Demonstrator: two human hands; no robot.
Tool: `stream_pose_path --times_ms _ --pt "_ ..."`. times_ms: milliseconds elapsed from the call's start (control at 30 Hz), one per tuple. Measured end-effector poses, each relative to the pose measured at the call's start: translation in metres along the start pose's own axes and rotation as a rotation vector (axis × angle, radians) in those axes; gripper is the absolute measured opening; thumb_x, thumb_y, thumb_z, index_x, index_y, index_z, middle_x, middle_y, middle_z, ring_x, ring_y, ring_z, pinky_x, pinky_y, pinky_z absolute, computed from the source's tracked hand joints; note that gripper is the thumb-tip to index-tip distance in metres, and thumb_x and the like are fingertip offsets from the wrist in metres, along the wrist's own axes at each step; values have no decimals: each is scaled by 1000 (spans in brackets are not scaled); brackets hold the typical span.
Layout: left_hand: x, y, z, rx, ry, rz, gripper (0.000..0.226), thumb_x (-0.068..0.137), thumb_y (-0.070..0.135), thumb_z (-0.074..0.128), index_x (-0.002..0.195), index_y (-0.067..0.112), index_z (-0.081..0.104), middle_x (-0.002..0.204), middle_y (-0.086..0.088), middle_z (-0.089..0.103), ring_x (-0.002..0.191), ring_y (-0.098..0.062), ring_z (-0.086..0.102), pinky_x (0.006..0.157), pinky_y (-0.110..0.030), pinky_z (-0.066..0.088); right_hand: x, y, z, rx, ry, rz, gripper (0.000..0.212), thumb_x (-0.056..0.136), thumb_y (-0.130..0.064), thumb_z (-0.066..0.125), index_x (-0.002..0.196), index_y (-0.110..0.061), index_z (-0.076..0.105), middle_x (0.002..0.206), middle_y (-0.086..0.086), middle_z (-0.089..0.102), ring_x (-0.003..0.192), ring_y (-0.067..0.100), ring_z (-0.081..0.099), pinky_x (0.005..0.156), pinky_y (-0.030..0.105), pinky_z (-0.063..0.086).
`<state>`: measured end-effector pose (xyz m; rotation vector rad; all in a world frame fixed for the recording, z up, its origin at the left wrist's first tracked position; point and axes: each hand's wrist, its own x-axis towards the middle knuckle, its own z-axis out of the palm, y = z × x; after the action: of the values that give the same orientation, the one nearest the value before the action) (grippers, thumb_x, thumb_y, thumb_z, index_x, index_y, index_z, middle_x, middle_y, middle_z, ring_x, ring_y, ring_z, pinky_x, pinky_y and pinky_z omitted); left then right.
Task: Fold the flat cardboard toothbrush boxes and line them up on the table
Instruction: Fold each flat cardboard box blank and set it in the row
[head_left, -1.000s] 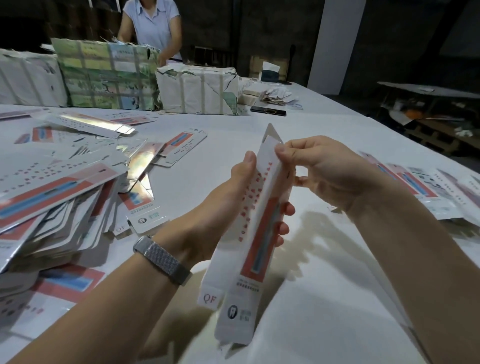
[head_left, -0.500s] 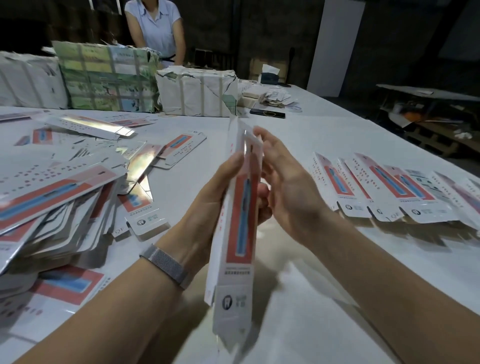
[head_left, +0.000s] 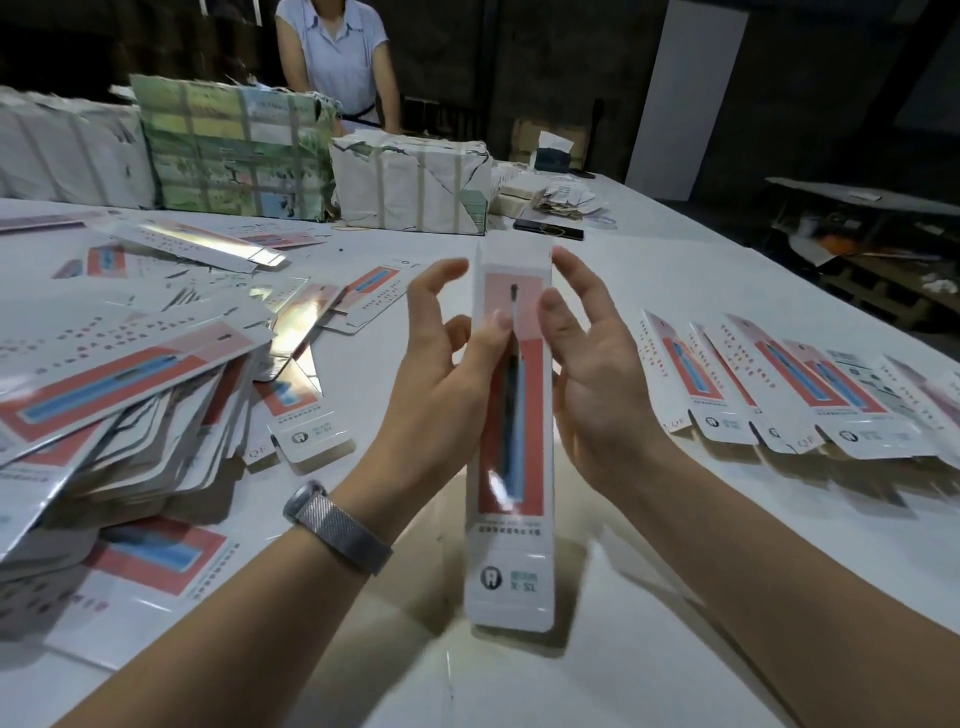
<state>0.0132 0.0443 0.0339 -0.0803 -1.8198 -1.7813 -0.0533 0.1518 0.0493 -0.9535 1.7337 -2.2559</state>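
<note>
Above the table (head_left: 649, 270), centre, held upright between both hands: one box (head_left: 511, 431), printed face toward the camera, its lower end close over the tabletop.

Change noted: a second ago the box showed its back and a loose side panel; half a second ago it was edge-on, mid-turn. It now faces front with squared sides, so the body reads as folded into a sleeve. The top flap looks closed, though that end is too small to be sure.

Left hand (head_left: 441, 364): thumb pressed on the box face, palm against the left edge, other fingers spread loose behind. A pinch, not a full grip.

Right hand (head_left: 597, 374): thumb on the face, palm along the right edge, fingers raised and relaxed. The two hands are close together, parted only by the box.

Row (head_left: 789, 395): folded boxes lying side by side on the table, to the right, overlapping slightly.

Stack (head_left: 119, 395): unfolded flats heaped to the left, with more scattered beyond it.

Also present: wrapped bundles (head_left: 410, 182) at the far edge; a second person (head_left: 337, 57) standing behind them.

Judgement: this box seems ready, or nearly so, to join the left end of the row. Many flats remain.
</note>
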Motion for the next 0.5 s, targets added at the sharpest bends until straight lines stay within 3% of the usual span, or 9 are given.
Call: stream_pose_path --times_ms 167,333,500 --pt "0 -2 4 -10 -32 -26 48 95 44 47 141 46 35 95 -7 71 83 -14 73 72 -27 59 -2 0 -1 -162 39 -26 15 105 -31 42 113 -35 53 91 -20 73 89 12 73 73 23 59" --pt "-4 -3 9 -86 -16 -42 28 106 29 44 133 30 43 85 -4 67 73 -11 70 67 -24 55 -4 3 -1 -188 31 -46 14 106 -27 41 104 -29 55 82 -21 71 76 7 71 64 17 56" --pt "-9 -3 10 -68 -62 -37 25 106 30 41 129 38 43 80 4 67 71 -10 70 65 -21 55 1 2 -8 -133 47 -73 9 91 -28 49 95 -29 58 86 -4 70 79 20 70 74 32 59"
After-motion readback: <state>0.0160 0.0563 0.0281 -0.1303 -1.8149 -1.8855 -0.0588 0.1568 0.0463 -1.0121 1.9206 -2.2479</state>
